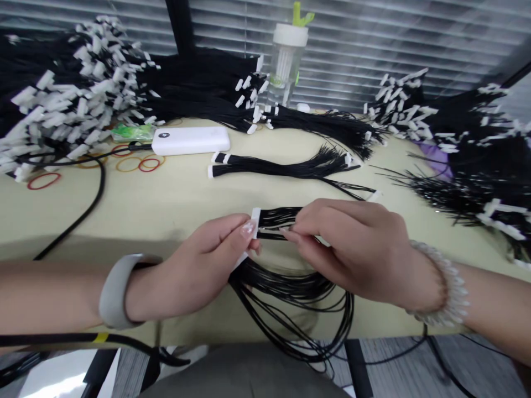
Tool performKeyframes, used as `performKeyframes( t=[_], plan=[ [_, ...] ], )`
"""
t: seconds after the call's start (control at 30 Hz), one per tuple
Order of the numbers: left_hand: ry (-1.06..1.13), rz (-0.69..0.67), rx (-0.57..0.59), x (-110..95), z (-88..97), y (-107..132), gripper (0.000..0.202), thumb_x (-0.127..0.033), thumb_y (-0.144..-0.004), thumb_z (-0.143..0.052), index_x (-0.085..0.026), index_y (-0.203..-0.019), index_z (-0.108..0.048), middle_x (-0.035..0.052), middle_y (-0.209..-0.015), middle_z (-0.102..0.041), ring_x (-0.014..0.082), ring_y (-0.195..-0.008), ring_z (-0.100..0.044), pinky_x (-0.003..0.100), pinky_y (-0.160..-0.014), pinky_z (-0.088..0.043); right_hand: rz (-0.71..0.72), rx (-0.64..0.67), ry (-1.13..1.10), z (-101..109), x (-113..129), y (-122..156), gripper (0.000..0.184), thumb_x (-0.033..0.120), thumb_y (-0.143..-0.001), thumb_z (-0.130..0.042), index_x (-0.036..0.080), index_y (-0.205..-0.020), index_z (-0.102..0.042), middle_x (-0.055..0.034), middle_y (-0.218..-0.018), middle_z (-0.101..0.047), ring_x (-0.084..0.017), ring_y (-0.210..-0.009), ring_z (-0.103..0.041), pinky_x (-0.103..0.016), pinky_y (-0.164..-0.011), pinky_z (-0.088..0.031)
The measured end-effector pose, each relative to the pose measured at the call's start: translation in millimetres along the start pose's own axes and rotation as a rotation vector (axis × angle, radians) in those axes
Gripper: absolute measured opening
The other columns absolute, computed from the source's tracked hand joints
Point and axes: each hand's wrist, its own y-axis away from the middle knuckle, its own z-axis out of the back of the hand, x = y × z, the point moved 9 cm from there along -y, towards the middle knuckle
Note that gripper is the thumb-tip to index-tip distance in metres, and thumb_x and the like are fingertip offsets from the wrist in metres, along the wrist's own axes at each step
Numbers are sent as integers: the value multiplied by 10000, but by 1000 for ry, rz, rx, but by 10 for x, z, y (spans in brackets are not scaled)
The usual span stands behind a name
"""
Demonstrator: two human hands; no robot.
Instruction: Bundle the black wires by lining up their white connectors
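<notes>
Between thumb and fingers, my left hand [211,262] grips a white connector housing [256,216] with a row of thin black wires [280,216] running out of it to the right. Close beside it, my right hand [352,246] pinches one thin black wire, its small metal end at the housing's right side. Whether that end sits inside the housing I cannot tell. Below both hands the black wires loop down [298,315] past the table's front edge. A second white connector [240,260] shows partly under my left fingers.
Two finished-looking wire bundles [269,168] lie behind my hands. Large heaps of wires with white connectors stand at the left [83,94] and right [477,149]. A white power bank [191,140], rubber bands [149,165] and a clear bottle [286,66] are at the back.
</notes>
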Motion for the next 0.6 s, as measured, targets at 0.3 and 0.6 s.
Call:
performKeyframes(
  t=[0.3, 0.6],
  plan=[
    [-13, 8, -16, 33, 16, 5, 288, -352, -857, -314, -181, -666, -446, -21, -634, -439, 112, -598, -402, 222, -572, -379, 183, 79, 0, -69, 92, 28, 42, 127, -773, -479, 137, -739, -501, -23, -783, -565, -92, -723, -501, -215, -585, -399],
    [-21, -5, -9, 30, 16, 6, 292, -339, -865, -312, -176, -667, -452, -30, -631, -441, 98, -589, -406, 207, -569, -371, 151, 71, -3, -44, 51, 44, 28, 121, -771, -477, 149, -769, -475, -14, -804, -551, -89, -748, -496, -207, -595, -399]
  ],
)
